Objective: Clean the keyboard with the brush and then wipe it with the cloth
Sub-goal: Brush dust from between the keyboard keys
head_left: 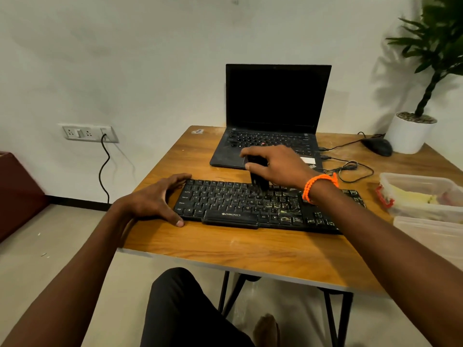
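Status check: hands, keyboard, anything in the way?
Right hand grips brush, bristles on keyboard mid-rows. Left hand braces its left end. Debris on right-side keys. Nothing blocking.

A wooden table with black metal legs stands against the wall. On it, near the front edge, lies a black keyboard. Behind it, further away, sits an open laptop. At the far right are a black mouse with its cable and a white plant pot. Two clear plastic containers rest on the right side.
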